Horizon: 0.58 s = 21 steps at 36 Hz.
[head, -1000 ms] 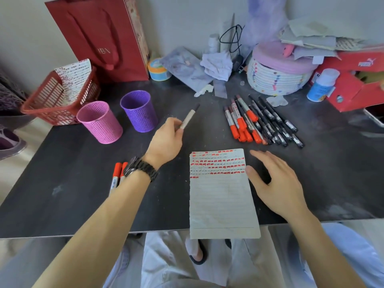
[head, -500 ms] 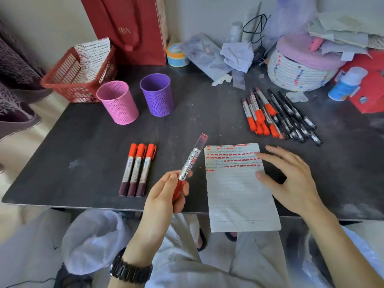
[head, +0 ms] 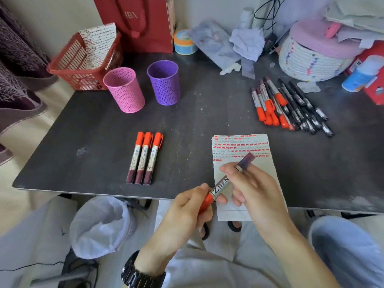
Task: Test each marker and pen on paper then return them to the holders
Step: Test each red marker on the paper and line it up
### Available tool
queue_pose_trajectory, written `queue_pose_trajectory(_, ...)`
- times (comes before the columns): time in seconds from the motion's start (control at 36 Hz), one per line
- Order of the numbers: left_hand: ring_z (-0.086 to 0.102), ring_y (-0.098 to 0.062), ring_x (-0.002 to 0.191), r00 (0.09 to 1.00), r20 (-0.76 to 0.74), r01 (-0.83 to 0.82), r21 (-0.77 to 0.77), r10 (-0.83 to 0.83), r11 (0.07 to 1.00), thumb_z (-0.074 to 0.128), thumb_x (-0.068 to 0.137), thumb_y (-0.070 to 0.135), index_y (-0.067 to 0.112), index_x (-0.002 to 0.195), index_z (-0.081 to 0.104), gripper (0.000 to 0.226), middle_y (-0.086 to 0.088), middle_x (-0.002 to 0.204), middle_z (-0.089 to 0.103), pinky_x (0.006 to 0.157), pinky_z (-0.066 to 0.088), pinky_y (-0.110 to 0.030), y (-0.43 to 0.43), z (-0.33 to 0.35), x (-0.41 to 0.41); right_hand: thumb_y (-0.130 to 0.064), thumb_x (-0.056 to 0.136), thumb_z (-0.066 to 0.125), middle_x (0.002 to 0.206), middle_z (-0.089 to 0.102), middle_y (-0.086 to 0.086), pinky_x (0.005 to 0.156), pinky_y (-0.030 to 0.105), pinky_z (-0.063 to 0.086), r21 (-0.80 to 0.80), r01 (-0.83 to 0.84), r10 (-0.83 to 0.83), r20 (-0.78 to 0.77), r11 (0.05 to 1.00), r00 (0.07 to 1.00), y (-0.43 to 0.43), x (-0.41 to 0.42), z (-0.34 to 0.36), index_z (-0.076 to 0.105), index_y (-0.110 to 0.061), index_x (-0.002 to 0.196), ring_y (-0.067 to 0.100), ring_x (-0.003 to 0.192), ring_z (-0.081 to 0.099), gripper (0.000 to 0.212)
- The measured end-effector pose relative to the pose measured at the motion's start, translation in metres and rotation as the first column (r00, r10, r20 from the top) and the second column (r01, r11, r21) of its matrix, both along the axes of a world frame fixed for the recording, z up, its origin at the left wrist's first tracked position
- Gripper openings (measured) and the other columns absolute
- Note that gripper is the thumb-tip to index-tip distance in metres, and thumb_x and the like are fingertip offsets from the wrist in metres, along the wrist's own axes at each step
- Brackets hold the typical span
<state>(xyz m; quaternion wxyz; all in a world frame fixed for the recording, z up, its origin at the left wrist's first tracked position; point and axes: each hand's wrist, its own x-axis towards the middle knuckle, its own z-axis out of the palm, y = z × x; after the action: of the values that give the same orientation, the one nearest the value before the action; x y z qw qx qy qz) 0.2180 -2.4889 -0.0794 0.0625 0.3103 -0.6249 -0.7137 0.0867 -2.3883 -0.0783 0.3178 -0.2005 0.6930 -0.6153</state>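
The marker (head: 223,182) held in both hands shows "ZHEN" in black capitals on its white barrel; the rest of the word is hidden under the right hand's fingers (head: 232,173). The red bag (head: 143,23) at the back carries pale letters that read roughly "BV", too blurred to be sure. Print on the three markers (head: 144,159) lying side by side on the surface (head: 93,142) is too small to read, as are the faint lines of writing between the red dashes on the paper (head: 239,146).

The left hand (head: 182,219) grips the marker's orange cap end, fingers curled round it. The right hand (head: 255,190) pinches the barrel higher up, just below the dark purple end. The marker sits over the paper's lower half at the surface's near edge, its long axis diagonal: orange cap down-left toward the person, purple end up-right and away. Whether the cap is fully seated cannot be told.

The paper's lower part is covered by the hands. The pile of orange-capped and black pens (head: 288,104) lies well to the right, overlapping so a count is unclear. The pink holder (head: 124,90) and purple holder (head: 164,82) stand upright at back left; their insides are not visible. A patterned sheet stands in the red basket (head: 72,65)
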Motion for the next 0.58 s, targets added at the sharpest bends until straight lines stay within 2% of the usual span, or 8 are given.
queue_pose_trajectory(0.06,0.031,-0.009,0.047,0.998,0.055,-0.012,-0.019,0.013,1.0,0.037,0.107,0.04,0.013,0.073,0.069,0.054,0.008,0.05,0.036,0.049,0.03,-0.013,0.001,-0.001,0.0,-0.049,0.086,0.067,0.055,0.044,-0.013,0.055,0.015,0.04,-0.016,0.027,-0.028,-0.07,0.999,0.997,0.003,0.005,0.0,0.07,-0.029,0.079,0.008,0.055,0.043,0.021)
queue_pose_trajectory(0.14,0.037,-0.006,0.044,0.987,0.138,-0.065,-0.14,0.084,0.988,0.04,0.104,0.046,0.021,0.052,0.054,0.06,0.01,0.047,0.042,0.048,0.031,-0.01,0.005,-0.003,-0.004,-0.043,0.082,0.069,0.064,0.058,-0.016,0.062,0.007,0.041,-0.1,0.079,-0.087,-0.078,0.992,0.993,0.006,0.016,0.0,0.069,-0.027,0.078,0.0,0.064,0.054,0.017)
queue_pose_trajectory(0.22,0.043,-0.007,0.046,0.973,0.173,-0.07,-0.408,0.152,0.91,0.037,0.102,0.051,0.016,0.057,0.052,0.058,0.008,0.045,0.048,0.051,0.035,-0.019,0.013,-0.006,-0.01,-0.036,0.074,0.069,0.07,0.059,-0.005,0.071,0.02,0.049,-0.312,0.195,-0.112,0.264,0.93,0.958,0.004,0.029,0.001,0.059,-0.022,0.062,0.01,0.072,0.058,0.021)
queue_pose_trajectory(0.28,0.05,-0.013,0.05,0.966,0.168,-0.08,-0.527,0.196,0.846,0.031,0.101,0.054,0.02,0.064,0.055,0.056,0.005,0.047,0.052,0.057,0.043,-0.029,0.021,-0.005,-0.014,-0.025,0.08,0.068,0.063,0.051,-0.002,0.064,0.024,0.052,-0.444,0.324,-0.042,0.536,0.835,0.843,-0.001,0.037,0.004,0.051,-0.019,0.055,0.015,0.064,0.056,0.031)
queue_pose_trajectory(0.33,0.054,-0.024,0.058,0.961,0.131,-0.111,-0.621,0.243,0.776,0.028,0.096,0.054,0.023,0.062,0.052,0.052,-0.004,0.054,0.055,0.061,0.045,-0.039,0.028,-0.006,-0.019,-0.022,0.087,0.061,0.055,0.042,-0.006,0.056,0.023,0.049,-0.442,0.477,-0.061,0.683,0.76,0.728,-0.004,0.041,0.007,0.048,-0.022,0.051,0.014,0.054,0.05,0.039)
queue_pose_trajectory(0.42,0.048,-0.028,0.056,0.952,0.102,-0.124,-0.731,0.287,0.671,0.026,0.094,0.054,0.032,0.059,0.049,0.047,-0.009,0.053,0.048,0.056,0.043,-0.04,0.037,-0.006,-0.021,-0.023,0.09,0.059,0.051,0.031,-0.007,0.046,0.021,0.039,-0.364,0.597,-0.087,0.801,0.715,0.593,-0.007,0.038,0.013,0.04,-0.023,0.048,0.012,0.045,0.035,0.046)
queue_pose_trajectory(0.47,0.042,-0.025,0.05,0.958,0.088,-0.117,-0.747,0.272,0.655,0.025,0.095,0.054,0.032,0.057,0.047,0.048,-0.004,0.044,0.038,0.053,0.043,-0.038,0.039,-0.006,-0.021,-0.026,0.092,0.056,0.048,0.025,-0.006,0.043,0.024,0.034,-0.313,0.603,-0.122,0.813,0.734,0.57,-0.006,0.033,0.015,0.033,-0.022,0.048,0.013,0.043,0.027,0.05)
queue_pose_trajectory(0.58,0.043,-0.024,0.048,0.959,0.058,-0.145,-0.739,0.277,0.658,0.026,0.095,0.053,0.018,0.049,0.033,0.058,0.001,0.041,0.037,0.048,0.042,-0.04,0.04,-0.009,-0.02,-0.021,0.09,0.053,0.042,0.019,-0.005,0.041,0.027,0.025,-0.309,0.592,-0.142,0.793,0.744,0.592,-0.006,0.022,0.018,0.027,-0.022,0.046,0.014,0.037,0.017,0.051)
